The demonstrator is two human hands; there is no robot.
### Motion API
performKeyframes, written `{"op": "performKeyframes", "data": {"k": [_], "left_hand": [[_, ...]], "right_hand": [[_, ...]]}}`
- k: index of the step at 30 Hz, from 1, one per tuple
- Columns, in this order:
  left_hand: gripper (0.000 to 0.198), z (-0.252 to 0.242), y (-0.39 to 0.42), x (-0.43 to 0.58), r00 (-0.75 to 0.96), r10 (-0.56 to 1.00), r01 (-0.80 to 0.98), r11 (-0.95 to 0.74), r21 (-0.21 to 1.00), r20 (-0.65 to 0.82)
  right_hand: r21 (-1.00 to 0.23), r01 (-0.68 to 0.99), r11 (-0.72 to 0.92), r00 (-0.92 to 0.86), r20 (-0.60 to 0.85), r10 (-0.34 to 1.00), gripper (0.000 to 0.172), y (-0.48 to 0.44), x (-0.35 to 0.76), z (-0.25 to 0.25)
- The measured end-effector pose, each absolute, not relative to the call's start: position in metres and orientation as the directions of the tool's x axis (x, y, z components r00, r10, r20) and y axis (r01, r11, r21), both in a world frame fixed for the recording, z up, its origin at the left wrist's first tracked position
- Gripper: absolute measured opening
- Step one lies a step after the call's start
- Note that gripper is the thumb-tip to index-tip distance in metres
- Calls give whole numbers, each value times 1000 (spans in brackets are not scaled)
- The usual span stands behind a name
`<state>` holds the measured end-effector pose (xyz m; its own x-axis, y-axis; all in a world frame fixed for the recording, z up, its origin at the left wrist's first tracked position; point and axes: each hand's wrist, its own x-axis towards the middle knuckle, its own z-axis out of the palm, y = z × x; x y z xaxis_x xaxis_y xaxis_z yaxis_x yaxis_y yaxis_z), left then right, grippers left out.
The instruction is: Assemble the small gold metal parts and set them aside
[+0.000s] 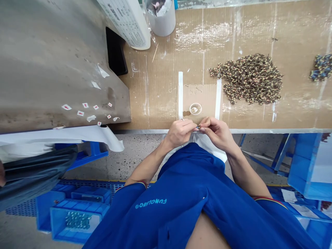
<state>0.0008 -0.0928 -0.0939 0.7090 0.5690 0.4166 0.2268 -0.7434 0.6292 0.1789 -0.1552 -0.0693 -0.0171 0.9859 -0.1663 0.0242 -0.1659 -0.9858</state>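
Fingertip to fingertip, my left hand (181, 132) and my right hand (217, 133) meet at the front edge of the table. Both pinch a tiny multicoloured piece (198, 127) that shows blue, dark and yellowish bits; its kind is too small to make out. Just beyond my fingers lies a cardboard patch (202, 97) with a white round logo, taped down along both sides. Right of it spreads a big pile of small brown and yellow pieces (255, 79). A smaller heap of blue and brown pieces (321, 67) sits at the far right.
A metal plate (52, 62) with red-arrow stickers (80, 113) covers the left. Beyond it stand a black phone-like object (116, 52), a white bottle (129, 24) and a tub (162, 20). Blue bins (75, 221) are below left, another bin (303, 162) right. Someone's dark clothing (38, 173) shows at left.
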Motion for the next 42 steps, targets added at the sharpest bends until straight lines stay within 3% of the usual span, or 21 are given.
{"op": "performKeyframes", "data": {"k": [16, 29, 33, 36, 37, 40, 42], "left_hand": [[34, -93, -94, 1, 690, 604, 204, -691, 693, 400], [33, -94, -94, -1, 714, 589, 242, -714, 657, 378], [36, -93, -93, 3, 737, 616, 266, -645, 717, 280], [29, -82, -90, -4, 751, 646, 272, -494, 826, 139], [30, -73, -89, -12, 757, 649, 278, -431, 859, 81], [58, -26, -89, -54, 790, 610, 311, -321, 895, -56], [49, 13, -93, -90, 796, 597, 351, -317, 881, -102]], "right_hand": [[-988, 9, -151, 38, -151, 988, 32, -157, 170, -74], [-981, 106, -162, -2, -163, 987, 30, -159, 173, -74], [-977, 36, -212, 40, -210, 977, 36, -160, 171, -78], [-972, -59, -228, 37, -230, 972, 41, -159, 170, -79], [-969, -83, -232, 35, -236, 971, 43, -159, 169, -79], [-969, -94, -227, 62, -233, 970, 42, -165, 172, -75], [-981, -38, -191, 127, -194, 973, 39, -170, 186, -71]]}}
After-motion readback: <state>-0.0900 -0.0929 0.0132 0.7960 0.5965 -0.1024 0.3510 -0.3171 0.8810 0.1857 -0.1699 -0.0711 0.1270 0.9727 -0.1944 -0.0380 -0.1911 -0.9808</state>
